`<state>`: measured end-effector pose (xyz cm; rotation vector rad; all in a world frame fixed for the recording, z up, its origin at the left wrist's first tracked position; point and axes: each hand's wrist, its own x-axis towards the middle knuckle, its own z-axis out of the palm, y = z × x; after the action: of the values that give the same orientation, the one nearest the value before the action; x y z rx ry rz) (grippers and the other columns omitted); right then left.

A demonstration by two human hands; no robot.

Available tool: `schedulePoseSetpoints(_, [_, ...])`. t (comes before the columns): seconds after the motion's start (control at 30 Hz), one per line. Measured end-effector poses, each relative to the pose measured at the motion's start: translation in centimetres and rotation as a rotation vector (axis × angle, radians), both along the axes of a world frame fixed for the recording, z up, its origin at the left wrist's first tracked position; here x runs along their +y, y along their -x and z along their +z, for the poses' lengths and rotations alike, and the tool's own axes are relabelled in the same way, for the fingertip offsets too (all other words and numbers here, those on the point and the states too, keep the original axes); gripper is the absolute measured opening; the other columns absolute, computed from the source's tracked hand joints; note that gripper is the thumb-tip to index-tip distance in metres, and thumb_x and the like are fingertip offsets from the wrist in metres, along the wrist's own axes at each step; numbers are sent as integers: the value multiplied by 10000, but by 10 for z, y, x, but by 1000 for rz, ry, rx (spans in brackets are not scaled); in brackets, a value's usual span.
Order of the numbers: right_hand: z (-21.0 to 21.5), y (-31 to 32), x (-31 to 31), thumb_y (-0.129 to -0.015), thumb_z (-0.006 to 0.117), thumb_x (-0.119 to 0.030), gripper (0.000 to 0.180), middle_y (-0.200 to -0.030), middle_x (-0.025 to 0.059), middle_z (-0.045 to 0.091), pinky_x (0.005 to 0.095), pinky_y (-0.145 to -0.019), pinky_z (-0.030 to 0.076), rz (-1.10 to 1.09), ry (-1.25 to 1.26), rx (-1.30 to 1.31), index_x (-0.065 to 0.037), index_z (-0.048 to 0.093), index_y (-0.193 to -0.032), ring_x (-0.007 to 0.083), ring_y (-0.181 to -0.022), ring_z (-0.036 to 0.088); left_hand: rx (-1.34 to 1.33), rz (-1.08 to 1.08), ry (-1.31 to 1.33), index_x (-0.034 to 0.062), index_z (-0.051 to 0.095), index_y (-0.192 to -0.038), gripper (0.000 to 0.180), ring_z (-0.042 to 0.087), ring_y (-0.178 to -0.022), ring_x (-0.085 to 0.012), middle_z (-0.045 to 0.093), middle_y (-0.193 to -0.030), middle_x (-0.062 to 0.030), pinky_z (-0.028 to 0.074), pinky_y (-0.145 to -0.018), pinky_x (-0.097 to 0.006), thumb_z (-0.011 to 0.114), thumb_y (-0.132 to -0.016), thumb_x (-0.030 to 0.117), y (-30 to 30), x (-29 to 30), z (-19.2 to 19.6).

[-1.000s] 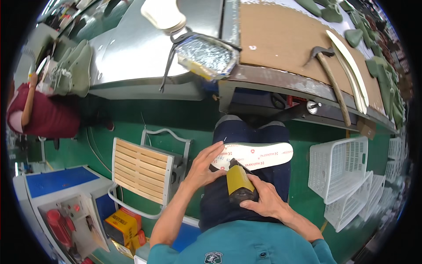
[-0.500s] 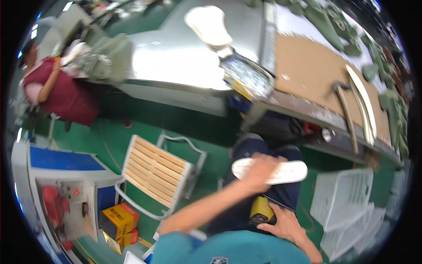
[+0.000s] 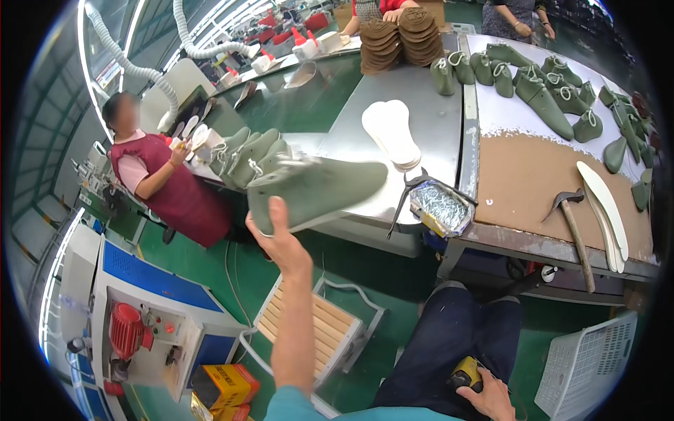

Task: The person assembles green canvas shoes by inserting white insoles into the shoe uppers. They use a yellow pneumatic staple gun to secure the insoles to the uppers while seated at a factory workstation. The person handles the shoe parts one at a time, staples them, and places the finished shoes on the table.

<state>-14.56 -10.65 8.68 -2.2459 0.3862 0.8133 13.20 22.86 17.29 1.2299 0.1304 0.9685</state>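
Observation:
A green shoe last (image 3: 316, 189) is held out to the left at arm's length, blurred by motion. My left hand (image 3: 281, 242) grips its heel end, thumb on the near side. A pale edge runs along its underside, and white string shows at its top. Low over my lap, my right hand (image 3: 491, 396) is closed around a yellow-and-black hand tool (image 3: 466, 375), whose kind I cannot make out. Several more green lasts (image 3: 256, 151) stand on the bench just behind the held one.
White insoles (image 3: 390, 133) lie stacked on the metal bench, near pincers (image 3: 400, 203) and a tray of nails (image 3: 441, 207). A hammer (image 3: 577, 238) rests on the brown board at right. A slatted chair (image 3: 309, 326), white crate (image 3: 586, 365) and machine (image 3: 161, 309) surround me. A co-worker (image 3: 165, 175) stands left.
My left hand has moved from the white insole over my lap up and leftward, and now holds the last out there. The right hand keeps the tool low. The view has tilted up.

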Motion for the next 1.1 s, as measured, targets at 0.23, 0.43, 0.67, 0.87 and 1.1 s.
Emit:
schedulePoseSetpoints(0.23, [0,4,7,-813,710,-464,703,-1178,272,616,467,-923,478,-10,-49,-87,-28,505,-1326,428,-1092,594,917,547,-768,-1,579,-1237,807,304,-1337,-428,321,-1432,-293,297,-1083,-492,802,-682,541,-102,103,-98])
schedulePoseSetpoints(0.43, [-15,13,11,-809,731,-419,680,-1179,271,615,465,-909,484,-32,46,-319,-23,511,-1316,420,-1083,599,896,543,-692,79,543,-1260,805,291,-1301,-488,298,-1354,-359,263,-1096,-518,745,-701,622,-155,122,-101])
schedulePoseSetpoints(0.67, [-59,14,18,-825,705,-417,663,-1035,235,637,482,-862,460,146,128,-343,-49,491,-1334,401,-973,606,405,639,-1516,61,471,-1301,719,440,-1224,-441,419,-1374,-249,301,-1056,-567,741,-777,473,-175,72,-69])
schedulePoseSetpoints(0.87, [-48,14,4,-875,655,-258,379,-1042,220,608,466,-863,466,-19,97,-453,-8,584,-1152,416,-987,577,672,-106,-1462,-25,567,-1238,793,596,-1084,-383,611,-1172,-244,487,-920,-444,753,-687,513,-181,-114,-53])
schedulePoseSetpoints(1.1, [-32,7,-10,-890,640,-242,361,-1045,211,612,458,-873,466,-125,-10,-435,-8,593,-1160,409,-992,574,756,-210,-1199,25,524,-1329,823,595,-1114,-362,589,-1195,-257,483,-945,-439,756,-641,412,-202,-89,-62])
